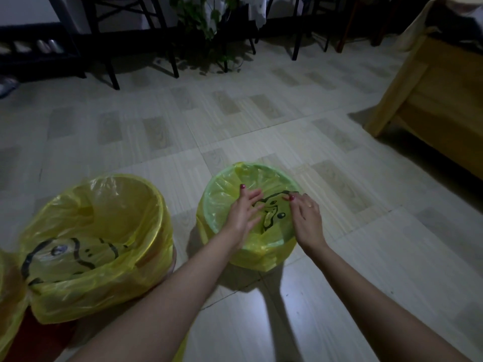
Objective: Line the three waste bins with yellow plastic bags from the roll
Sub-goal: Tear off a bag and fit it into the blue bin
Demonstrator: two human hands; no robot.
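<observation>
A small bin with a green rim [209,202] stands on the floor in the middle, lined with a yellow bag [258,253] that folds over its edge and shows a black cartoon print inside. My left hand [241,214] reaches into the bin with fingers spread, pressing the plastic down. My right hand [307,218] rests at the bin's right rim, fingers bent on the bag there. A larger bin [146,257] at the left is lined with another yellow bag [86,293]. A third yellow bag edge [7,309] shows at the far left. The roll is not in view.
Pale tiled floor [339,283] surrounds the bins. A wooden bed frame [428,108] stands at the right. Black chair and table legs [112,71] and a potted plant [209,27] line the back, with a shoe rack [39,48] at the far left.
</observation>
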